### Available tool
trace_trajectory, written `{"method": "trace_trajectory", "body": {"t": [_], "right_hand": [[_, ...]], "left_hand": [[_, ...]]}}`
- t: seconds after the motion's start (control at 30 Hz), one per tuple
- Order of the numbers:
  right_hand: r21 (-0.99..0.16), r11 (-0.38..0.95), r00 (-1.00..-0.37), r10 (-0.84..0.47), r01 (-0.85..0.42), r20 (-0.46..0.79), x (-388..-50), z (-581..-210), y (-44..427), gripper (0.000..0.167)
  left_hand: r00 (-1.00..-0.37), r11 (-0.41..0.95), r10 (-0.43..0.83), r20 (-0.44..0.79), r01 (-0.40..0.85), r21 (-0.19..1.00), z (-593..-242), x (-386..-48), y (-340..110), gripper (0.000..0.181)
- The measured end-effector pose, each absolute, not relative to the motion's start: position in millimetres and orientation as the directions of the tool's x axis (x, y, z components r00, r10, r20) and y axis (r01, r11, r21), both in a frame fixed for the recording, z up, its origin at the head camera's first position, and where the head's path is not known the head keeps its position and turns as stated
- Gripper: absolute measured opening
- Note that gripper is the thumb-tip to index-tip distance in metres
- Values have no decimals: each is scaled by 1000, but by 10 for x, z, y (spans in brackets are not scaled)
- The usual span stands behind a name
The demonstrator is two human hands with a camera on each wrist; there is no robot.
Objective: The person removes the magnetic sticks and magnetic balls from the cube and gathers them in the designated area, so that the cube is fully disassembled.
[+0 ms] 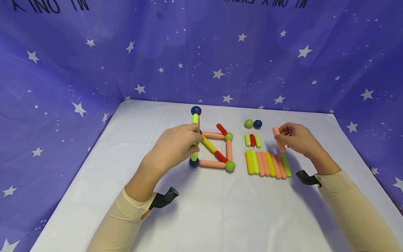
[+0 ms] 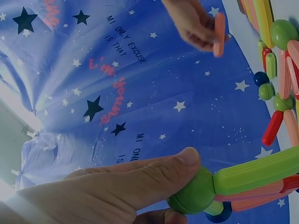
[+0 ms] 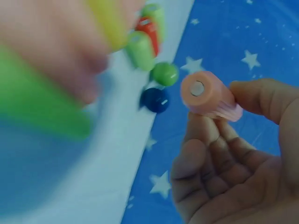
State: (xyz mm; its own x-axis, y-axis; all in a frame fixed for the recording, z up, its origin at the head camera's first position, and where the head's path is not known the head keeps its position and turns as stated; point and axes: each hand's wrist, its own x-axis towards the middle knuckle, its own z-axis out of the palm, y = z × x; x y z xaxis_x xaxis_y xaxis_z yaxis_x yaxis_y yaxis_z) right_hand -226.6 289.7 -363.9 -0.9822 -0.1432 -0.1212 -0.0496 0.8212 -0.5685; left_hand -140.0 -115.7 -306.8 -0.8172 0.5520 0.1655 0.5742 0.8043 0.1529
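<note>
Judged step in hand: adding a rod to the frame [image 1: 212, 163], with left hand [image 1: 173, 146] as support and right hand [image 1: 297, 139] as feed. Found green ball [image 2: 191, 191] gripped between thumb and fingers of left hand, closed to ball's width, at left side of frame between lime rods [image 1: 195, 119]. Found pink rod [image 1: 278, 139] pinched between thumb and fingertips of right hand, raised off table [image 1: 204, 210], near right end of spare rods [image 1: 270, 164]; read finger gap as no wider than rod.

Judged next move to call for carrying pink rod left and setting one end against a ball, perhaps the gripped one, without loosening left hold. Noted risk of knocking red rod [image 1: 221, 128], joined at one end only.

Compared views. Saw silvery disc [image 3: 197, 88] in pink rod's end from right wrist only; took for a magnet. Saw grip on green ball plainly from left wrist, largely covered from head. Got whole frame from head alone, plus spare balls [image 1: 248, 123] beyond short rods [image 1: 252, 140].
</note>
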Motion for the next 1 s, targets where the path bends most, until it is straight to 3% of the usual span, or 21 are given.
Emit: {"method": "trace_trajectory", "body": {"t": [0.53,0.7,1.0], "right_hand": [[-456,875,-910,-47,162,-412,-2004,-3993,3303,48],[-385,911,-912,-25,149,-410,-1984,-4010,3289,58],[-303,947,-894,-42,107,-447,-1948,-3932,3219,56]], "left_hand": [[-817,801,552,165,575,166,-3078,-1412,-1156,29],[-819,803,550,164,573,166,-3069,-1410,-1161,29],[-818,801,552,163,575,169,-3080,-1412,-1162,28]]}}
